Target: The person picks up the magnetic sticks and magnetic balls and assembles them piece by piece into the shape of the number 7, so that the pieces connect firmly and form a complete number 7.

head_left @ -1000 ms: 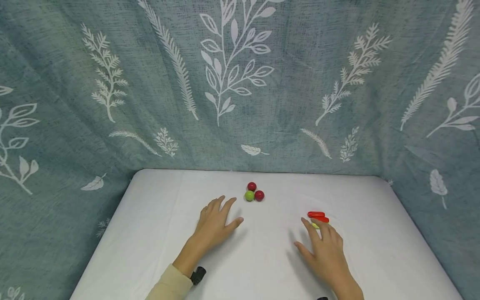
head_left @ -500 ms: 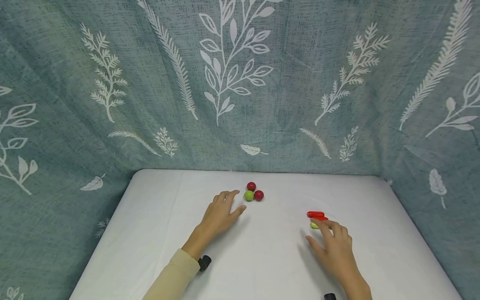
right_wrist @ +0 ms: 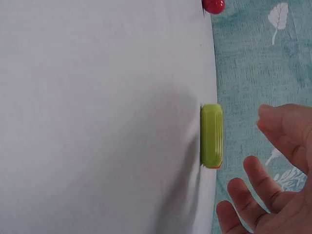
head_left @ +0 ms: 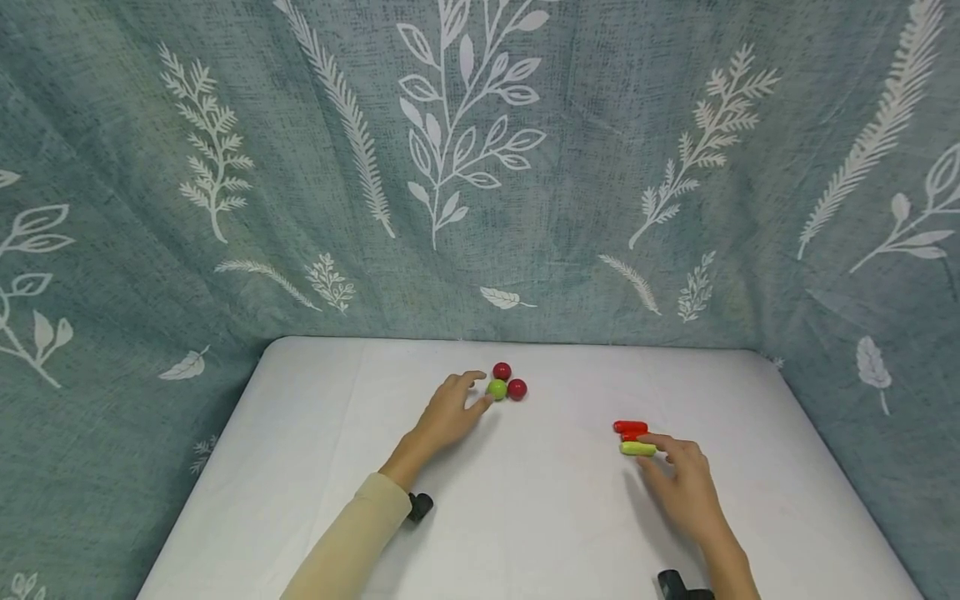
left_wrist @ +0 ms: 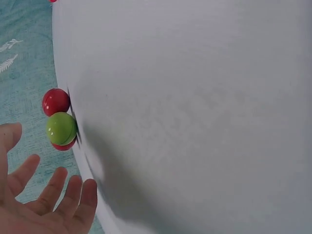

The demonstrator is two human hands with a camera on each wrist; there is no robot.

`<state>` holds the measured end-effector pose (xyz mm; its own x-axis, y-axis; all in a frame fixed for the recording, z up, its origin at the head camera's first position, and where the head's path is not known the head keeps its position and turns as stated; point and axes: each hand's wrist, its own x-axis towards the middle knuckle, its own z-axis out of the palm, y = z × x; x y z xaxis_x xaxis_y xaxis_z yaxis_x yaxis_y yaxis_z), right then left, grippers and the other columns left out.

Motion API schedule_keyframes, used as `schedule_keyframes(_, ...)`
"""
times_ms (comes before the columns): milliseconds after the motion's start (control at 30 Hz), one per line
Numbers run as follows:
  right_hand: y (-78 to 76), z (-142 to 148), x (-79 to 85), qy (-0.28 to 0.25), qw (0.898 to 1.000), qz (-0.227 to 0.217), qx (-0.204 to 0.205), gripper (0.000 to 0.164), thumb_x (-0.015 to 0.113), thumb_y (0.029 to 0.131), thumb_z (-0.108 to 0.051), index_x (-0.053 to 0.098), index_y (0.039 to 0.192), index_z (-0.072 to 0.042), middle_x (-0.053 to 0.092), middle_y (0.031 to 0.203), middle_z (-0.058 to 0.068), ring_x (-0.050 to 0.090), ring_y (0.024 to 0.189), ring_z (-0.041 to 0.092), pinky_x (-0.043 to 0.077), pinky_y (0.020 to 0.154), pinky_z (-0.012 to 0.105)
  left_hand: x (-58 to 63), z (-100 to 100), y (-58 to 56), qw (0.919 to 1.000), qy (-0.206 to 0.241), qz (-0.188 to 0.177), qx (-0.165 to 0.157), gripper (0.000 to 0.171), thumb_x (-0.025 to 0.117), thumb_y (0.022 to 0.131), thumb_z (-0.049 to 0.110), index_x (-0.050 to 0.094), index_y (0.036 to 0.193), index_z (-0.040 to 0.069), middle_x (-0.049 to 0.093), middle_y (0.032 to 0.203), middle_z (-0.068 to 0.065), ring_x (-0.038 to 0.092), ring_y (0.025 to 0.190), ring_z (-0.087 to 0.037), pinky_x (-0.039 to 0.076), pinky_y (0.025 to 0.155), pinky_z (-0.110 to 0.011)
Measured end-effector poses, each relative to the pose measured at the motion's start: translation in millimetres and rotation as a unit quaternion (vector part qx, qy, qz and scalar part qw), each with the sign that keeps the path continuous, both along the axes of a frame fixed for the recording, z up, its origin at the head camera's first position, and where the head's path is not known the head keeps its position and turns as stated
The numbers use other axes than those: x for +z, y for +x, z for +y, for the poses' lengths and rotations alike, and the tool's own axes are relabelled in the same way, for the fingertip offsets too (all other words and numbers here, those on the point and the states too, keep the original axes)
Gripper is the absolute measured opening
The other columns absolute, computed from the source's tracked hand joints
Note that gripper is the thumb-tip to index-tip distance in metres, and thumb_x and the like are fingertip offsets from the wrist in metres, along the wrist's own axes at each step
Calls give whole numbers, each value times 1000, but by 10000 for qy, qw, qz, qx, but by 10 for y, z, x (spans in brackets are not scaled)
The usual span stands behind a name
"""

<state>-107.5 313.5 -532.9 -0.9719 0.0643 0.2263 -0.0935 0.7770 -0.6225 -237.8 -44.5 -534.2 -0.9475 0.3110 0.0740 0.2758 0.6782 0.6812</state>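
Note:
My left hand [head_left: 448, 412] hovers just left of a shiny green ball [head_left: 497, 389], thumb and fingers spread. In the left wrist view a gap shows between the fingertips [left_wrist: 89, 187] and the green ball [left_wrist: 62, 128]. Two dark red balls [head_left: 502, 371] sit against it, one behind and one to the right. Over on the right, my right hand [head_left: 686, 483] reaches toward a yellow-green oblong piece [head_left: 638, 448] with ridged sides. Its thumb and fingers stand apart from that piece [right_wrist: 212, 136] in the right wrist view. Two red oblong pieces [head_left: 630, 427] lie behind, one partly hidden by the fingers.
A white-covered table [head_left: 555, 517] with rounded far corners carries everything. Behind it hangs a grey-green curtain [head_left: 570, 208] with white leaf prints. Each wrist wears a black camera, the left one [head_left: 421, 507] beside a beige sleeve [head_left: 352, 542].
My left hand has moved right and away from me, up to the green ball. My right hand has shifted right, uncovering the yellow-green piece. The balls and oblong pieces stay put.

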Motion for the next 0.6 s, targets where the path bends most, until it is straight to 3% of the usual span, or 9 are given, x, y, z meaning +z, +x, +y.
schedule_keyframes(233,-164,167,-36,-302,9992,-270,75,24,68,93,-2,68,117,-3,58,116,25,53,105,38,46,83,57,-61,46,-144,9987,425,-205,-184,38,63,100,29,58,137,18,57,124,-15,56,110,-27,47,90,-47)
schedule_keyframes(367,-221,205,-62,-337,9978,-571,84,25,67,94,-4,68,118,-3,58,118,26,51,100,34,46,76,48,-100,65,-218,9976,576,-315,-237,36,65,99,27,60,134,17,59,122,-14,56,107,-28,47,87,-46)
schedule_keyframes(467,-244,216,-87,-296,9972,-689,39,25,67,94,-5,68,118,-3,59,117,26,49,93,31,42,70,40,-111,83,-256,9978,486,-320,-314,36,65,99,27,60,133,16,59,121,-14,56,107,-28,47,87,-45)
schedule_keyframes(600,-265,217,-115,-281,9975,-639,80,23,68,93,-3,69,116,-2,61,117,27,53,97,35,45,75,46,-114,109,-286,9990,150,-208,-379,37,65,99,28,60,134,17,58,117,-11,56,105,-24,47,87,-41)
